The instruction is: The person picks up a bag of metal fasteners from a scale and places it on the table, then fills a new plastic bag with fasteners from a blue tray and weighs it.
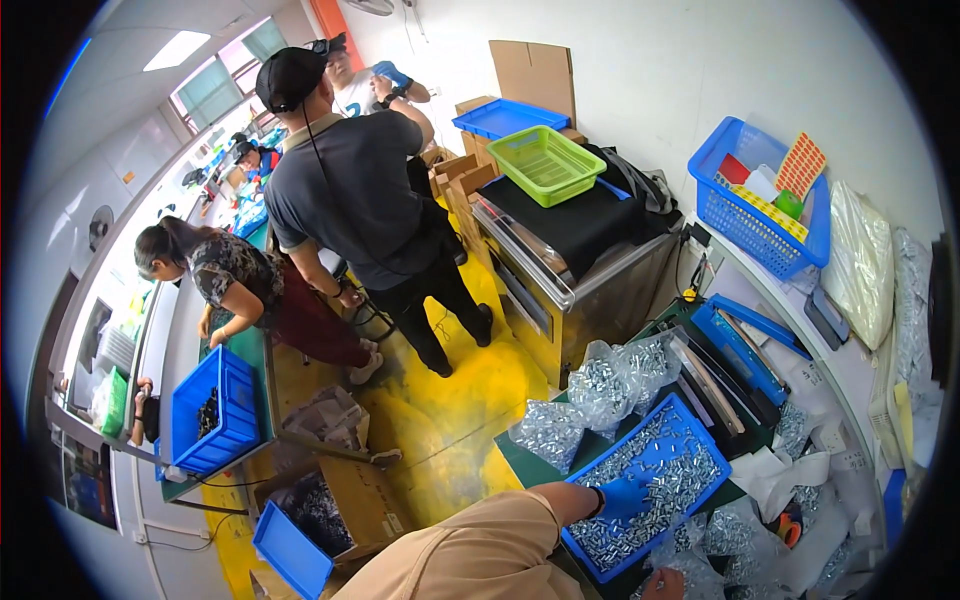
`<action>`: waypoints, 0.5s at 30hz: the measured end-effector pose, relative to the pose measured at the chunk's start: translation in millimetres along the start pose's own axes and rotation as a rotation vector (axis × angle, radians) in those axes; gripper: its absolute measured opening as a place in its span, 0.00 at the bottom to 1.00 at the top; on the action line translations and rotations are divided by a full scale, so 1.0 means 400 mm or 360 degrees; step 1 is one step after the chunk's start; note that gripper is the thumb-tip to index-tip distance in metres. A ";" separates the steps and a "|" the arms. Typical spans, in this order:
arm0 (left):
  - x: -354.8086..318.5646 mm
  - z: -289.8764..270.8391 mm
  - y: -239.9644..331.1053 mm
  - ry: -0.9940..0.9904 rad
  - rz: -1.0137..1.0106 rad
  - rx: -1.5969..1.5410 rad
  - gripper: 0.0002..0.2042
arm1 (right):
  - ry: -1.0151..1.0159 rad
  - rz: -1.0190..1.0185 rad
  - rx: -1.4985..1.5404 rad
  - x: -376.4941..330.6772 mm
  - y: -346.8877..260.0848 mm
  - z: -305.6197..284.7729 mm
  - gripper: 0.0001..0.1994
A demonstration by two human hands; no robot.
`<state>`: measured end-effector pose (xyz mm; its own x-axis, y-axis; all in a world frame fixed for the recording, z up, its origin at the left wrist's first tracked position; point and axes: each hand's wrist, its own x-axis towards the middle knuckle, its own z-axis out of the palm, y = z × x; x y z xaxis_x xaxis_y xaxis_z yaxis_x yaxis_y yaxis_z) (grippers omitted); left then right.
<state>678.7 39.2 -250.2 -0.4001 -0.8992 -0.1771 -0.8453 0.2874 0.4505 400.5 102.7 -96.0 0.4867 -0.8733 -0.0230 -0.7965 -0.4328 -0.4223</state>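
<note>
My left hand (pixel 624 497), in a blue glove, lies over small silver metal cylinders (pixel 665 470) in a shallow blue tray (pixel 601 572). Its fingers look stretched out across the loose pieces; whether any piece sits under them is hidden. Only a little of my right hand (pixel 663 584) shows at the lower edge, bare, close to the tray's near corner and a clear plastic bag (pixel 697 572). Its fingers are mostly cut off. Clear bags of similar metal pieces (pixel 548 432) rest against the tray's far side on the green-topped table (pixel 520 456).
Binders and blue file holders (pixel 735 350) stand right of the tray, near an orange tape roll (pixel 789 530). A blue basket (pixel 757 225) sits on a shelf. A green basket (pixel 546 165) tops a black-covered cabinet. Several people work beyond; one person (pixel 350 190) stands in the aisle.
</note>
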 end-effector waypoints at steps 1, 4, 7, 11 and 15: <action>0.025 0.039 -0.010 0.0019 -0.0112 -0.0155 0.26 | 0.0013 0.0034 0.0005 -0.007 -0.003 0.001 0.09; 0.028 0.008 0.000 0.0027 -0.0204 -0.0229 0.25 | 0.0035 0.0032 0.0018 0.005 0.009 0.011 0.09; 0.012 -0.055 0.035 -0.0105 -0.0059 -0.0055 0.23 | 0.0166 -0.0071 0.0056 -0.016 0.020 0.029 0.09; 0.081 0.136 -0.052 0.0132 0.0060 0.0250 0.15 | 0.0037 0.0045 0.0042 -0.042 0.001 0.009 0.09; 0.076 0.121 -0.102 0.0021 -0.0384 -0.1127 0.13 | 0.0341 0.0048 0.0123 -0.023 -0.006 0.051 0.03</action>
<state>683.9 16.2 -316.2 -0.2246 -0.9155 -0.3338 -0.4771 -0.1954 0.8569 405.2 116.2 -113.5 0.3693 -0.9167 0.1530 -0.7755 -0.3946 -0.4929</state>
